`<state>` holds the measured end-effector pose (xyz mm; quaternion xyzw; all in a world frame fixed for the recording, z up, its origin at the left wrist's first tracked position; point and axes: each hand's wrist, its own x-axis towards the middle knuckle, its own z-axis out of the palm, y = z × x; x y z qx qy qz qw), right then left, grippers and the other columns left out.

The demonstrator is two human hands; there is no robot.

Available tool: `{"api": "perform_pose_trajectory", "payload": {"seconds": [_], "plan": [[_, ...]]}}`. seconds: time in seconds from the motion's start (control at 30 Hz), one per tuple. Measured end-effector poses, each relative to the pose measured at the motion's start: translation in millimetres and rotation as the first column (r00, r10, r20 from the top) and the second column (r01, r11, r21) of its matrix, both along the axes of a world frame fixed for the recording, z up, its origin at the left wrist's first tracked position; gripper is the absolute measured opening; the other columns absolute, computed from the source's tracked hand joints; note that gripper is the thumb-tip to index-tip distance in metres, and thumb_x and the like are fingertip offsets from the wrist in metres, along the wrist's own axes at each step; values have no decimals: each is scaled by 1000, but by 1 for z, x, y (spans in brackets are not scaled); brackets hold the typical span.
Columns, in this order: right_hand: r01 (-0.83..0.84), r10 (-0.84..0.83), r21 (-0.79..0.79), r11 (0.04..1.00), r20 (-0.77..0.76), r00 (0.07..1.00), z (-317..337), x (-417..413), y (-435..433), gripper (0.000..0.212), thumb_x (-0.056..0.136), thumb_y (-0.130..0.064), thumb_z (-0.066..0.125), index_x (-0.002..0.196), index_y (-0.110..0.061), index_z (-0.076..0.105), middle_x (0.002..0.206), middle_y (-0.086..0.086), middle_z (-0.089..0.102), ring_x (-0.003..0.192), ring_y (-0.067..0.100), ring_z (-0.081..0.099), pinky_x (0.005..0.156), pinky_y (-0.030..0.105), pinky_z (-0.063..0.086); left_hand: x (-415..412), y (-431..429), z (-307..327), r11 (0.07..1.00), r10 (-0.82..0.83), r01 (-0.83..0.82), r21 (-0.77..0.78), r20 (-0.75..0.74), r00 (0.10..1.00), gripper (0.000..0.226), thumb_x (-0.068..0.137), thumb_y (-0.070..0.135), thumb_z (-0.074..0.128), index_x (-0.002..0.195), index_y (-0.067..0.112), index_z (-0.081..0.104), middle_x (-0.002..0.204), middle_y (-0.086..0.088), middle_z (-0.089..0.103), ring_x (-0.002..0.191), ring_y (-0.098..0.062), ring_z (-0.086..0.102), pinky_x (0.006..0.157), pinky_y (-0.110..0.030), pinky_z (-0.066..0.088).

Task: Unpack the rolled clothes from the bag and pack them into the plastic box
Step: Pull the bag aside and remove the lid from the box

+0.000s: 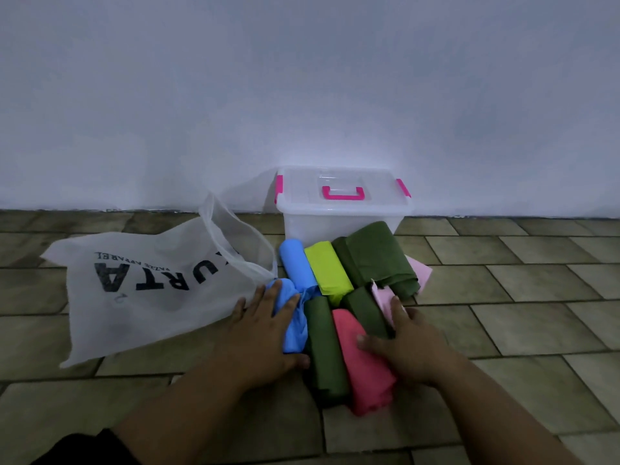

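Note:
Several rolled clothes lie in a heap on the floor in front of a clear plastic box [342, 223], whose lid with pink handle and clips is on. In the heap are a blue roll [297, 265], a lime roll [327, 271], a big dark green roll [375, 256], a second green roll [325, 347], a coral pink roll [364, 360] and pale pink cloth [419, 271]. My left hand [268, 330] rests flat on a loose blue garment [295, 333]. My right hand [406, 344] presses on the coral roll and a small green roll [364, 308]. The white bag [141, 297] lies flat at left.
A pale wall runs along the back, right behind the box. The floor is olive stone tile, with bare tile to the right of the heap and in front of the bag. My dark sleeve shows at the bottom left.

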<state>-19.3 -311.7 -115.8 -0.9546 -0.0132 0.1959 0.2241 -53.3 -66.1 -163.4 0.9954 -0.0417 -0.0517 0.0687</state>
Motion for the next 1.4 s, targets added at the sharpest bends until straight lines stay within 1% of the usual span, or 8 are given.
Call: {"api": "perform_pose_trajectory", "payload": {"seconds": [0.2, 0.37, 0.6, 0.83, 1.1, 1.17, 1.27, 1.4], "plan": [[-114, 113, 6, 993, 100, 989, 66, 46, -25, 39, 80, -59, 59, 99, -26, 67, 101, 1, 69, 89, 16, 64, 73, 28, 46, 34, 11, 62, 929, 49, 38, -369, 222, 974, 84, 63, 79, 54, 134, 38, 38, 150, 5, 20, 136, -14, 23, 104, -31, 25], [125, -299, 415, 901, 387, 872, 81, 127, -11, 34, 83, -40, 65, 108, -19, 61, 95, -1, 65, 74, 10, 56, 64, 27, 42, 122, 15, 102, 681, 436, -233, -695, 128, 891, 68, 81, 45, 67, 137, 18, 40, 139, -10, 40, 121, -23, 46, 92, -26, 34], [384, -492, 543, 747, 62, 869, 64, 215, 13, 50, 86, -38, 62, 124, -9, 48, 119, 13, 55, 97, 32, 57, 82, 43, 52, 200, 20, 94, 261, 536, -518, -815, -324, 780, 75, 85, 46, 62, 138, -2, 40, 139, -18, 46, 123, -33, 48, 103, -39, 39], [338, -454, 565, 752, 72, 888, 56, 243, 25, 35, 88, -42, 57, 98, -8, 51, 93, 10, 55, 79, 30, 58, 47, 31, 51, 209, 56, 95, 153, 624, -537, -829, -341, 703, 59, 90, 43, 57, 131, 3, 48, 113, -14, 56, 97, -33, 58, 87, -44, 53], [471, -501, 641, 606, -152, 852, 54, 250, 27, 24, 92, -29, 57, 80, -8, 57, 88, 15, 64, 75, 32, 64, 73, 48, 59, 201, 70, 95, -84, 604, -601, -795, -520, 604, 41, 95, 46, 45, 105, 9, 60, 93, -13, 65, 71, -27, 59, 64, -33, 48], [531, -488, 609, 589, -256, 835, 51, 245, 24, 23, 91, -25, 60, 88, -2, 64, 83, 15, 69, 69, 30, 67, 64, 41, 59, 200, 72, 95, -48, 608, -636, -770, -528, 593, 32, 96, 34, 48, 102, 6, 62, 97, -15, 66, 73, -27, 60, 65, -33, 47], [473, -440, 527, 706, -197, 876, 46, 244, 21, 29, 92, -26, 58, 97, 1, 65, 90, 17, 70, 80, 31, 67, 75, 41, 58, 205, 78, 96, 323, 753, -645, -693, -224, 618, 35, 97, 26, 48, 120, 1, 57, 124, -19, 58, 105, -33, 58, 84, -32, 45], [133, -295, 338, 932, 492, 819, 56, 240, 23, 34, 88, -37, 58, 116, -18, 59, 114, 5, 60, 96, 21, 58, 81, 30, 43, 193, 72, 99, 528, 749, -451, -719, 146, 646, 52, 93, 37, 51, 138, 13, 43, 138, -10, 48, 117, -28, 51, 87, -31, 39]]}}
